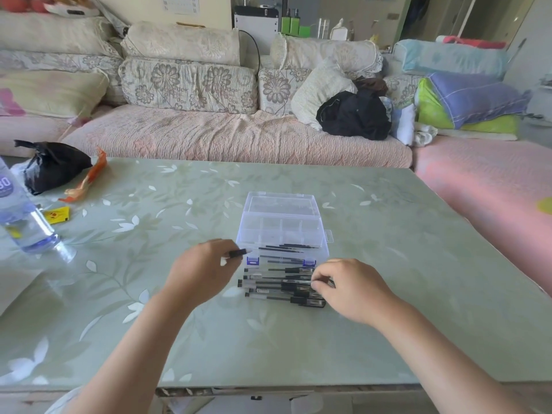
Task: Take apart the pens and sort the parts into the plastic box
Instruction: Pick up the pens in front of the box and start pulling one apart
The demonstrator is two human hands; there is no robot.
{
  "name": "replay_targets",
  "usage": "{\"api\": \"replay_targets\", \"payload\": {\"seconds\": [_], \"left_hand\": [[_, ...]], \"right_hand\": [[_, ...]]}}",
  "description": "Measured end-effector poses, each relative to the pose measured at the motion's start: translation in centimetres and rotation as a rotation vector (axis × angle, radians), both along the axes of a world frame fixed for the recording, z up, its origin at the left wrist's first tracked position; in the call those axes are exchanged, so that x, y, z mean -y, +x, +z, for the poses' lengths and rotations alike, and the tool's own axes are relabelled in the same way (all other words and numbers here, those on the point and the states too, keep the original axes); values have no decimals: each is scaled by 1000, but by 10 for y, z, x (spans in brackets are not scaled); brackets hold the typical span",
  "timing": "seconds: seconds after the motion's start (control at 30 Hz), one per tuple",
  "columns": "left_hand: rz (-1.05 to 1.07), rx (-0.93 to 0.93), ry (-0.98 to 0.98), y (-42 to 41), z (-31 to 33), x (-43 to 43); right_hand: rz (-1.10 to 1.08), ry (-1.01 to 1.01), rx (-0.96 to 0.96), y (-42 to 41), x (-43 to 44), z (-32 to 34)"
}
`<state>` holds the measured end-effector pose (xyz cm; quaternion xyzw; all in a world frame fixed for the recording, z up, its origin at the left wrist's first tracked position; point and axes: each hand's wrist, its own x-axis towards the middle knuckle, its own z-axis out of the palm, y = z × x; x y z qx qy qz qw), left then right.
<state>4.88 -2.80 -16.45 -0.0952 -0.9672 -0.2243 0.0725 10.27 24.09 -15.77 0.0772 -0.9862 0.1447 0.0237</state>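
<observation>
Bare forearms stretched over the near edge of the table, and each one ended in a busy hand.

On the left hand, the fingers and thumb were pinched together on a small black piece. It looked like a pen cap. The piece was held just beside the left front corner of the plastic box.

On the right hand, the fingertips were curled and pinched on the right end of one pen. That pen lay in the pile of pens, on the table just in front of the box.

The box sat in the middle of the table with its lid tipped back and open. A few thin black ink sticks lay in the long front space. The small back spaces looked bare, but the clear plastic made that hard to tell.

So the job looked only partly done. Some pens seemed to be apart already, because their ink sticks were in the box. Several whole pens were left in the pile, and the black piece was not yet in the box.

Farther out, on the left side of the table, were a water bottle, a yellow packet, an orange wrapper and a black bag. Behind the table stood a sofa with many pillows.
</observation>
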Motion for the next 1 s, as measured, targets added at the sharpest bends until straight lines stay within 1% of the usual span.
{"api": "replay_targets", "payload": {"seconds": [0.07, 0.1, 0.13, 0.2, 0.3, 0.47, 0.57, 0.7, 0.83, 1.0], "left_hand": [[-124, -10, 78, 8, 2, -13], [-200, -9, 83, 11, 0, -19], [-261, -11, 67, 15, -2, -24], [-315, -25, 19, 18, -6, -32], [-334, -26, -13, 19, -11, -38], [-339, 36, -48, 21, -11, -39], [-322, 66, -66, 22, -12, -39], [-302, 99, -135, 22, -10, -37], [-370, 179, -178, 27, -14, -42], [-427, 171, -240, 29, -18, -53]], "right_hand": [[17, -12, 2, 0, 6, -1], [23, -21, 2, 0, 8, -1], [29, -30, -2, 0, 11, -1], [36, -41, -13, 0, 14, -1], [41, -48, -17, 0, 17, -1], [54, -88, 1, 1, 18, -4], [70, -42, 33, 4, 15, -2], [-3, 0, 66, 5, -5, 5], [-100, -3, 52, 4, -30, 4], [-104, 1, 107, 4, -39, -13]]}}
